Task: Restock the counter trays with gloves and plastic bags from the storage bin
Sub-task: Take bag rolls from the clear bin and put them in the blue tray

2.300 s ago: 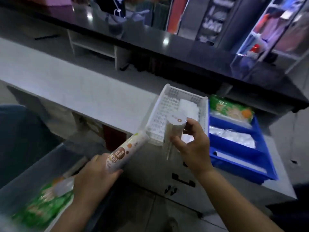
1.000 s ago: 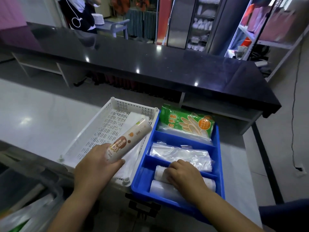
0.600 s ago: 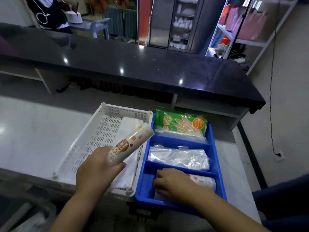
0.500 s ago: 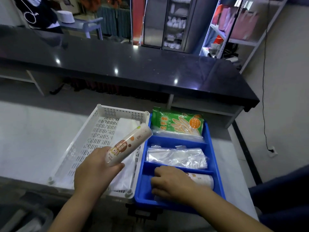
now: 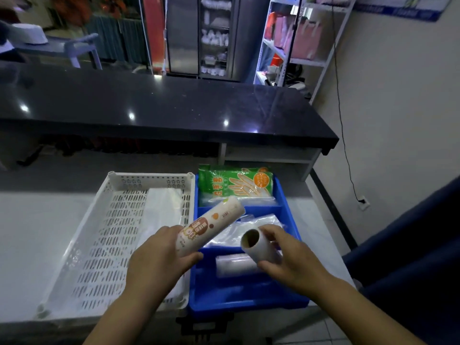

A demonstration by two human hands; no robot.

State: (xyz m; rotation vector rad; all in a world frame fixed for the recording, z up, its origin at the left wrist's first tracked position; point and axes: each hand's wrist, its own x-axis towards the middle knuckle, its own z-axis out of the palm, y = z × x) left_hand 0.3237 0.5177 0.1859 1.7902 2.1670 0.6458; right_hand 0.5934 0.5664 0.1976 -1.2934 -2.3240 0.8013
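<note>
The right hand [image 5: 291, 260] has lifted a short roll [image 5: 258, 247] from the near compartment of the blue tray [image 5: 249, 302], fingers curled round it. The left hand [image 5: 159, 260] grips a printed roll [image 5: 211, 225] above the tray's left wall.

— What sort of place is shown?
— A shop or service counter is shown, seen from the staff side.
— By what is that told?
— A long black counter [image 5: 174, 108] is set above a white worktop [image 5: 37, 232]. Behind it, a glass-door cabinet [image 5: 214, 36] is stocked with white goods, and pink bags [image 5: 303, 38] are stacked on metal shelving [image 5: 308, 61].
— And nearer?
— Supplies are seen at a white basket [image 5: 149, 176] and a blue tray [image 5: 249, 302]: a glove packet [image 5: 236, 183], clear bags [image 5: 261, 220], a printed roll [image 5: 211, 225] and a plain roll [image 5: 265, 251] of plastic bags. The tray is divided into compartments.
</note>
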